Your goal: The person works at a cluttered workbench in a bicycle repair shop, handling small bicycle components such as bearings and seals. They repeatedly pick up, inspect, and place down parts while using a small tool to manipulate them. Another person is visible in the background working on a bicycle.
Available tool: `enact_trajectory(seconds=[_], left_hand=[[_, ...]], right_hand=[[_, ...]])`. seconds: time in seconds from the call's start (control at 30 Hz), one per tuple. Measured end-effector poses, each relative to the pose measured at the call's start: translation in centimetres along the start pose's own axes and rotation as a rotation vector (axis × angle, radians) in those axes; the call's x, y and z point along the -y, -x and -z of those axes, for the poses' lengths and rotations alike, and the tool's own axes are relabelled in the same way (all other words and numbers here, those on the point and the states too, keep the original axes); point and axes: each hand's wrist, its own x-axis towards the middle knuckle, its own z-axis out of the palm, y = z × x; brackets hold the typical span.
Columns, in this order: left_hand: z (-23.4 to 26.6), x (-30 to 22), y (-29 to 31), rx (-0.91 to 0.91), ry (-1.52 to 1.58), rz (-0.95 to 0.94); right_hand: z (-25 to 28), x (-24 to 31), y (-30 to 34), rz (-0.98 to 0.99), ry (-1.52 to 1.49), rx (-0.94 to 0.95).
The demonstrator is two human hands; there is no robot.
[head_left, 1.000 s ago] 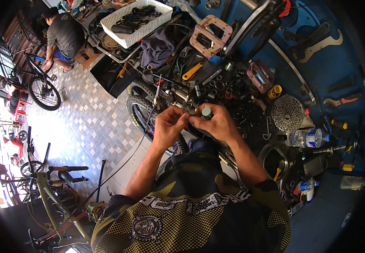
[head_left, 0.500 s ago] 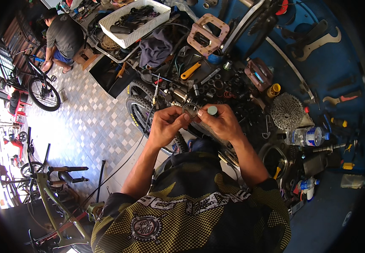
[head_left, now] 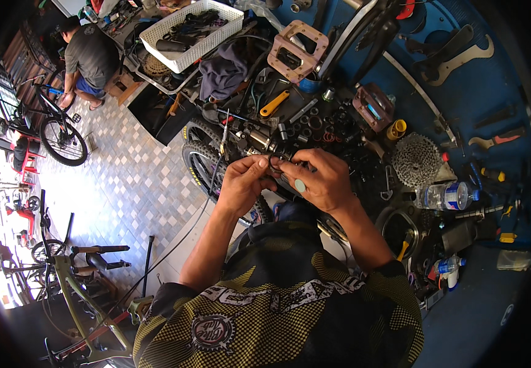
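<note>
A small dark metal ring is pinched between my two hands at the near edge of the workbench. It is turned partly edge-on, and fingers cover much of it. My left hand is closed, thumb and fingertips on the ring's left side. My right hand is closed too, its fingertips at the ring's right side. A pale green round disc shows against the right fingers; whether it is worn or held I cannot tell. Just beyond the hands lies a silver cylindrical part.
Loose small rings and parts cover the bench. Around them are a yellow-handled tool, bike pedals, a cassette, a plastic bottle and a white basket. Bicycle wheels stand at left; a person crouches beyond.
The ring has tipped from face-on toward edge-on. My right hand has rolled over it, its fingers curling further, and the green disc has shifted down and left.
</note>
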Motion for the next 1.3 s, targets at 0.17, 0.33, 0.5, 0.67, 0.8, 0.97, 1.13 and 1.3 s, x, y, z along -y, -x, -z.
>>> enact_trajectory(seconds=[0.17,0.33,0.5,0.67,0.8,0.97,1.13,1.3], left_hand=[[-0.2,0.1,0.1,-0.014,0.139,0.039],[1.9,0.6,-0.8,0.073,0.26,-0.053],[1.2,0.9,-0.9,0.015,0.22,-0.049],[-0.5,1.0,-0.3,0.037,0.234,-0.046],[-1.2,1.0,0.0,0.016,0.27,-0.055],[-1.9,1.1,0.3,0.022,0.251,-0.059],[-2.3,1.1,0.6,0.033,0.26,-0.079],[-2.6,1.0,0.8,0.047,0.293,-0.091]], right_hand=[[-0.3,-0.4,0.4,0.025,0.06,0.009],[0.4,-0.7,0.1,-0.205,-0.321,-0.125],[1.1,-1.5,-0.5,-0.373,-1.137,-0.398],[2.6,-0.4,-2.7,-0.274,-1.552,-0.499],[3.1,1.7,-4.3,-0.195,-1.662,-0.518],[2.7,2.1,-4.3,-0.154,-1.64,-0.441],[2.4,2.0,-4.1,-0.136,-1.639,-0.394],[2.4,2.2,-4.0,-0.141,-1.616,-0.395]])
